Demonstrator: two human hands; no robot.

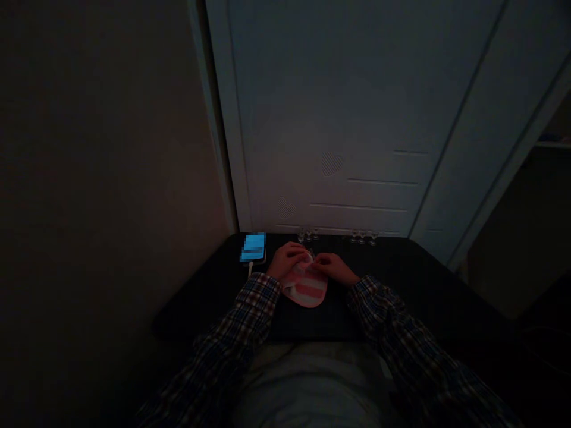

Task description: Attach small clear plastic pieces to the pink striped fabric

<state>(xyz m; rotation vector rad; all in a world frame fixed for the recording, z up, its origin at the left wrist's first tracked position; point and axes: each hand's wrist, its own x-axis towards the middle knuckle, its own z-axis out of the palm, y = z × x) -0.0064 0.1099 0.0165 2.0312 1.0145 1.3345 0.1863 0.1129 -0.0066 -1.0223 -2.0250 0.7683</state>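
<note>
A pink-and-white striped cloth hangs from my hands over the dark table. My left hand has its fingers closed on the upper left of the cloth. On the other side, the fingers of my right hand pinch the cloth's upper right edge. Between the fingertips something small and pale shows at the cloth's top; the dim light hides whether it is a glass or a fold. Small stemmed glasses stand just beyond my hands, and another group of small glasses is farther right.
A phone with a lit blue screen and a white cable lies at the table's back left. The black table meets a white panelled door behind it. A wall rises close on the left.
</note>
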